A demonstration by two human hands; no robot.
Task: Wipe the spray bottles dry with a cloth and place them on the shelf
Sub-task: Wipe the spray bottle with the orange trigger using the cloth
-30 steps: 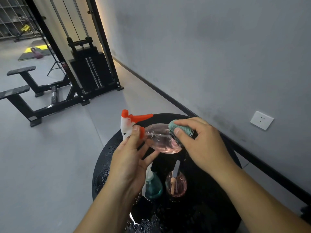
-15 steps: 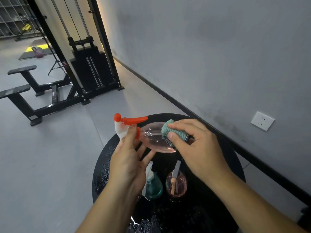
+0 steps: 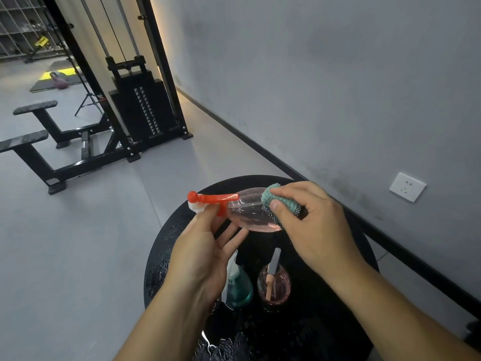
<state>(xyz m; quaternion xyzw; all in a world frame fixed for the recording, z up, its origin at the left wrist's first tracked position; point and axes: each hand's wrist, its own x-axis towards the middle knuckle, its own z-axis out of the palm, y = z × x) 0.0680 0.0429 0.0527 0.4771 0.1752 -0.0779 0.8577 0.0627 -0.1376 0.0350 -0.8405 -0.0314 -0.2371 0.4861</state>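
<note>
A clear pink spray bottle (image 3: 247, 211) with a red and white trigger head lies sideways in the air above the round black table (image 3: 346, 256). My left hand (image 3: 203, 256) pinches its neck by the red collar, the other fingers spread. My right hand (image 3: 312, 225) grips a teal cloth (image 3: 276, 199) and presses it against the bottle's base end. Below on the wet tabletop stand a teal spray bottle (image 3: 239, 285) and a second pink spray bottle (image 3: 274, 284). No shelf for the bottles can be made out near the table.
Water drops cover the table's left and front parts. A grey wall with a white socket (image 3: 407, 187) runs along the right. A black cable weight machine (image 3: 140, 110) and benches (image 3: 31, 136) stand on the grey floor at the back left.
The bottle has turned so its trigger head now lies flat and points left. My right hand has slid the cloth along the bottle's body toward the base.
</note>
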